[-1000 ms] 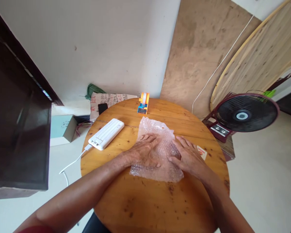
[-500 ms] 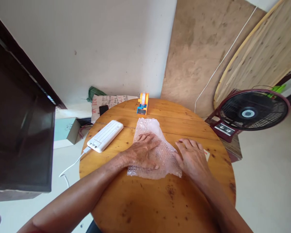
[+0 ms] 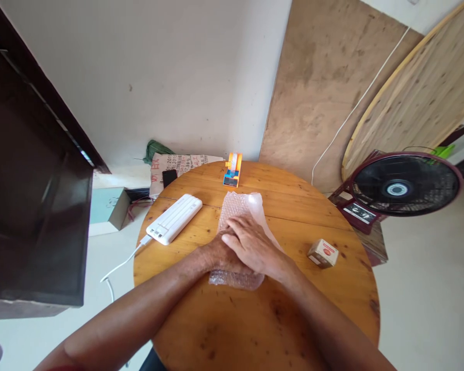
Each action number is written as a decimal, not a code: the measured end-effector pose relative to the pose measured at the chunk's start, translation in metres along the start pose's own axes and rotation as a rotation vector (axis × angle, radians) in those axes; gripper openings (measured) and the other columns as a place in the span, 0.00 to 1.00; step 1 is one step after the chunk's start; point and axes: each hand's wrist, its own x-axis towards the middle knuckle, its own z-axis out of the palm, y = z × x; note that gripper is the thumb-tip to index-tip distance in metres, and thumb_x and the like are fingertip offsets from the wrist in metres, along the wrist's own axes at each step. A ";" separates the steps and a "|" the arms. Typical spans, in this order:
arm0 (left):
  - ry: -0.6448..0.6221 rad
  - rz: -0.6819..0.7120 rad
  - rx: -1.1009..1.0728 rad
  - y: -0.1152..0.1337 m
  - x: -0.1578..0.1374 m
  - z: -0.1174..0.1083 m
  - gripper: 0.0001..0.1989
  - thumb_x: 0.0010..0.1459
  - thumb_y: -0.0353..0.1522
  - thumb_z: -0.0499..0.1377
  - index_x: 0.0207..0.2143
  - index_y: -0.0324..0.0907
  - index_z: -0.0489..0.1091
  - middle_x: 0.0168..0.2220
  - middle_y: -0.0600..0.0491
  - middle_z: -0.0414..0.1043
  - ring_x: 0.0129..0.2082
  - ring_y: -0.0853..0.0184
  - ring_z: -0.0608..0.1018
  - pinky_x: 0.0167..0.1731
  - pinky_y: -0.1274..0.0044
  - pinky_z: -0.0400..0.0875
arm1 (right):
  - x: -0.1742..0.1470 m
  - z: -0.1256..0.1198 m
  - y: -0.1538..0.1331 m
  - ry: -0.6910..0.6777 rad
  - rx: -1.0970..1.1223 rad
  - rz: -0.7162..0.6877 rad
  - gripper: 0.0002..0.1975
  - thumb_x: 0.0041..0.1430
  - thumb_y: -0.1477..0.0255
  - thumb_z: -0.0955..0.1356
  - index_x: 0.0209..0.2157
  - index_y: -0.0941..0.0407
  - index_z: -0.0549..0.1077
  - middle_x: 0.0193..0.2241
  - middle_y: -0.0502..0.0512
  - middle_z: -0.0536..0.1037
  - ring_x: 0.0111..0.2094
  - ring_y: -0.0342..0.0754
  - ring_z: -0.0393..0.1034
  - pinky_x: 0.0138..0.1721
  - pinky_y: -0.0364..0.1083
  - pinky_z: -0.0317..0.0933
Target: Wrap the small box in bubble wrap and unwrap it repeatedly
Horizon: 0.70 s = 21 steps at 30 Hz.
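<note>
A sheet of clear bubble wrap [image 3: 235, 203] lies on the round wooden table [image 3: 216, 330], its right side folded inward. My left hand [image 3: 223, 253] rests flat on the wrap, with most of its fingers covered by the other hand. Across it lies my right hand [image 3: 253, 242], palm down, fingers stretched out to the upper left. Both hands are open, and neither grips anything I can see. To the right, apart from the hands, stands a small printed box [image 3: 324, 253].
An orange and blue tape dispenser [image 3: 232, 170] stands near the far table edge. On the left lies a white power bank [image 3: 175, 219] with a white cable [image 3: 118, 268] hanging off the table. A dark-red fan [image 3: 404, 185] stands beyond the right edge.
My right hand has moved left from the wrap's right edge onto my left hand. The wrap's right side has folded inward. The small box, mostly hidden before, now shows.
</note>
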 end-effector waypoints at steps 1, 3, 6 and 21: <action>-0.001 0.035 -0.043 0.001 -0.001 -0.002 0.41 0.46 0.49 0.62 0.61 0.47 0.58 0.60 0.50 0.60 0.63 0.46 0.53 0.62 0.58 0.48 | 0.001 0.003 0.009 0.018 -0.016 0.038 0.22 0.68 0.63 0.55 0.55 0.59 0.66 0.56 0.61 0.69 0.58 0.52 0.58 0.59 0.53 0.50; -0.029 0.063 -0.083 0.000 -0.003 -0.007 0.47 0.42 0.52 0.63 0.62 0.45 0.55 0.63 0.47 0.56 0.64 0.44 0.51 0.62 0.58 0.46 | -0.004 0.007 0.029 0.048 -0.077 0.134 0.23 0.67 0.62 0.56 0.55 0.58 0.66 0.55 0.62 0.69 0.58 0.53 0.58 0.59 0.54 0.49; -0.122 0.042 -0.074 -0.004 -0.005 -0.012 0.53 0.41 0.56 0.62 0.65 0.44 0.49 0.67 0.41 0.45 0.66 0.43 0.45 0.62 0.54 0.42 | -0.019 0.011 0.058 0.063 -0.145 0.283 0.27 0.67 0.61 0.55 0.59 0.63 0.61 0.59 0.66 0.64 0.61 0.56 0.54 0.61 0.56 0.47; 0.004 0.064 -0.046 0.000 -0.002 -0.016 0.31 0.54 0.46 0.59 0.58 0.45 0.64 0.63 0.42 0.56 0.63 0.50 0.55 0.61 0.57 0.47 | -0.036 0.017 0.081 0.006 -0.196 0.338 0.27 0.66 0.65 0.54 0.61 0.64 0.59 0.64 0.65 0.56 0.64 0.59 0.50 0.59 0.56 0.50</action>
